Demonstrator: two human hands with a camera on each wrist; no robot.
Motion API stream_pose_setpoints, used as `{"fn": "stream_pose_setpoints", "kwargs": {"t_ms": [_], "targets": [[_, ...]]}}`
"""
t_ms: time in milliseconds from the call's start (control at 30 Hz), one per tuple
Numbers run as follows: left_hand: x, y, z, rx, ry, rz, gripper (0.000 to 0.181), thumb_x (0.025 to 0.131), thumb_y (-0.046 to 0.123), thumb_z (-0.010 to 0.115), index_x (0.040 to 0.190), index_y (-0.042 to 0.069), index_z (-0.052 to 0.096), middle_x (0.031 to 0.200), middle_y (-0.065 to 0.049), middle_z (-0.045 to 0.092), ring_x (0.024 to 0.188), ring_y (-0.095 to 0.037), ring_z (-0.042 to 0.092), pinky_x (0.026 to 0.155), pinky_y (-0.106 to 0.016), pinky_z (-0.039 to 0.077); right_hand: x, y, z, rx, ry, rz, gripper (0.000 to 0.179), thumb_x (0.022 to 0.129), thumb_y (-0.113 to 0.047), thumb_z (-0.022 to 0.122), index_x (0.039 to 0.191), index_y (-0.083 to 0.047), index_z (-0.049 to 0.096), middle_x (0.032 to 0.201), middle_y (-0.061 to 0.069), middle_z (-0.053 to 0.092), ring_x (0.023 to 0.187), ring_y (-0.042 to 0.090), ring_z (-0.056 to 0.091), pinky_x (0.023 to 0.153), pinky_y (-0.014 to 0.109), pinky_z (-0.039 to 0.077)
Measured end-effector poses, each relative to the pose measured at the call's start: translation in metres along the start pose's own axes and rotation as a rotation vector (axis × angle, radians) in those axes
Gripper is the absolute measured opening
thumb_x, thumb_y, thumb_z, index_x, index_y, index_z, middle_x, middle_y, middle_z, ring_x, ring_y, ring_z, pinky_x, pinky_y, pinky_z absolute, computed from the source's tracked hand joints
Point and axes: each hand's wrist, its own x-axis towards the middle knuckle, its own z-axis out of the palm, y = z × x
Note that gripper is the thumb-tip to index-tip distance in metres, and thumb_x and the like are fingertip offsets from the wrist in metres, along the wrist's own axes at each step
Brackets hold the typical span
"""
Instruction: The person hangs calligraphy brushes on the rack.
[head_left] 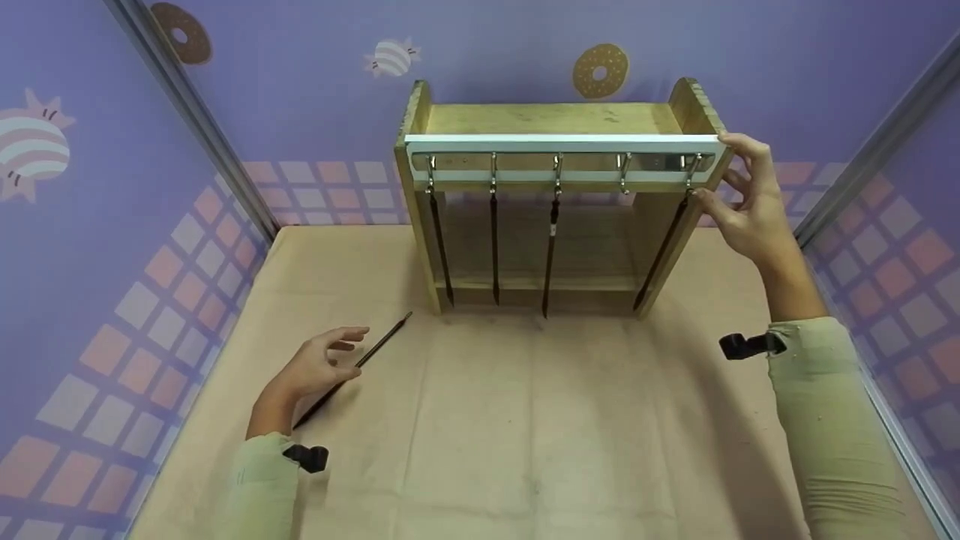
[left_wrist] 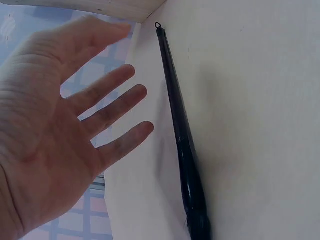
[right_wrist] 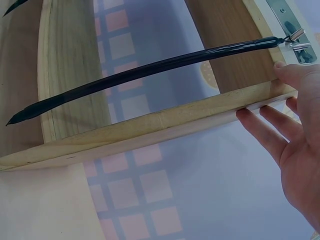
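My right hand (head_left: pixel 754 199) grips the right side board (right_wrist: pixel 165 117) of a wooden shelf (head_left: pixel 551 116), thumb at the front edge and fingers along the outer face. Close by that thumb, a dark calligraphy brush (right_wrist: pixel 150 67) hangs by its loop from the end hook (right_wrist: pixel 299 46), pointed tip downward. Three more brushes hang farther left, among them the middle one (head_left: pixel 551 247). On the table lies another calligraphy brush (left_wrist: pixel 182 135), slanted, its loop end toward the shelf. My left hand (head_left: pixel 319 364) hovers over it with fingers spread and relaxed, holding nothing.
A white rail (head_left: pixel 525 142) with several metal hooks runs across the shelf's upper front. The shelf stands at the back of the cloth-covered table (head_left: pixel 480 435). Purple patterned walls (head_left: pixel 495 45) enclose the back and both sides, with metal posts (head_left: pixel 199 124) at the corners.
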Motion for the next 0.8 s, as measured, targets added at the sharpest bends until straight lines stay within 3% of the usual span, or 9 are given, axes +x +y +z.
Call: {"fn": "stream_pose_setpoints", "kwargs": {"t_ms": [67, 133, 267, 433, 500, 667, 800], "targets": [[0.002, -0.001, 0.000, 0.030, -0.007, -0.005, 0.074, 0.102, 0.001, 0.074, 0.171, 0.005, 0.046, 0.171, -0.029, 0.048, 0.156, -0.054, 0.047, 0.127, -0.073, 0.045, 0.000, 0.000, 0.000, -0.011, 0.002, -0.006, 0.068, 0.102, 0.016, 0.066, 0.161, 0.000, 0.036, 0.164, 0.004, 0.043, 0.141, 0.019, 0.064, 0.086, 0.014, 0.065], [0.004, -0.002, 0.001, 0.066, -0.012, -0.019, 0.076, 0.101, -0.003, 0.074, 0.171, 0.005, 0.046, 0.168, -0.030, 0.051, 0.153, -0.054, 0.049, 0.123, -0.070, 0.050, 0.000, 0.000, 0.000, -0.019, 0.002, -0.013, 0.068, 0.102, 0.016, 0.066, 0.161, 0.001, 0.036, 0.164, 0.005, 0.043, 0.142, 0.021, 0.063, 0.085, 0.013, 0.065], [0.006, -0.001, 0.002, 0.103, -0.033, -0.066, 0.082, 0.097, -0.010, 0.075, 0.171, 0.005, 0.045, 0.162, -0.031, 0.055, 0.147, -0.053, 0.053, 0.106, -0.051, 0.063, 0.000, 0.000, 0.000, -0.034, -0.004, -0.029, 0.069, 0.102, 0.015, 0.067, 0.161, 0.001, 0.035, 0.164, 0.006, 0.044, 0.141, 0.022, 0.064, 0.085, 0.013, 0.065], [0.010, -0.001, 0.004, 0.057, -0.068, -0.109, 0.084, 0.093, -0.021, 0.071, 0.170, 0.003, 0.047, 0.156, -0.032, 0.055, 0.140, -0.048, 0.058, 0.089, -0.030, 0.059, 0.000, 0.000, 0.000, -0.011, -0.003, -0.054, 0.068, 0.102, 0.015, 0.067, 0.160, 0.002, 0.035, 0.162, 0.006, 0.045, 0.139, 0.018, 0.065, 0.084, 0.013, 0.065], [0.013, -0.002, 0.005, 0.026, -0.081, -0.124, 0.084, 0.092, -0.024, 0.068, 0.170, 0.002, 0.048, 0.151, -0.031, 0.055, 0.127, -0.041, 0.059, 0.082, -0.027, 0.054, 0.000, 0.001, 0.000, -0.002, -0.003, -0.060, 0.067, 0.102, 0.015, 0.067, 0.160, 0.003, 0.035, 0.162, 0.006, 0.046, 0.137, 0.016, 0.066, 0.083, 0.013, 0.066], [0.016, -0.004, 0.004, 0.128, -0.097, -0.095, 0.083, 0.089, -0.022, 0.071, 0.166, 0.000, 0.052, 0.137, -0.027, 0.062, 0.105, -0.029, 0.057, 0.082, -0.030, 0.053, 0.000, 0.001, 0.000, 0.008, -0.004, -0.026, 0.067, 0.102, 0.015, 0.067, 0.160, 0.002, 0.035, 0.160, 0.003, 0.045, 0.138, 0.016, 0.064, 0.084, 0.014, 0.066], [0.018, -0.006, 0.002, 0.258, -0.113, -0.043, 0.080, 0.087, -0.017, 0.076, 0.162, -0.001, 0.056, 0.129, -0.027, 0.068, 0.106, -0.031, 0.065, 0.089, -0.040, 0.058, 0.001, 0.002, -0.001, 0.025, -0.002, 0.007, 0.068, 0.102, 0.016, 0.065, 0.161, -0.002, 0.037, 0.159, 0.002, 0.045, 0.139, 0.017, 0.063, 0.084, 0.015, 0.067]]}}
